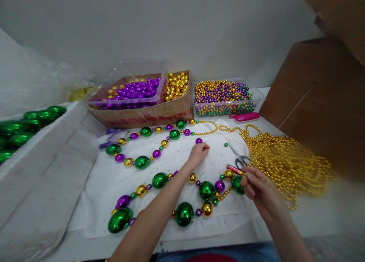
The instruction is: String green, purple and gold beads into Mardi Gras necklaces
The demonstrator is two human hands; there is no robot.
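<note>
Left hand (199, 155): held at the middle of the frame, fingertips pressed together on what seems a small gold bead (207, 149); the bead could be dropped if the pinch is loosened.
Right hand (259, 184): seen at lower right, with a red stick (235, 169) pinched by thumb and fingers.
Scissors (242, 161): laid just beyond the red stick; the fingers could be nicked if the blades are brushed.
Green bead (226, 145): left loose right of centre; it could be sent rolling if the cloth (99, 201) is tugged.
Large necklace (184, 214): crossed by the left forearm at lower centre; it could be dragged by a sweep of that arm.
Gold chains (285, 163): heaped at right; tangling could be caused by a snag.
</note>
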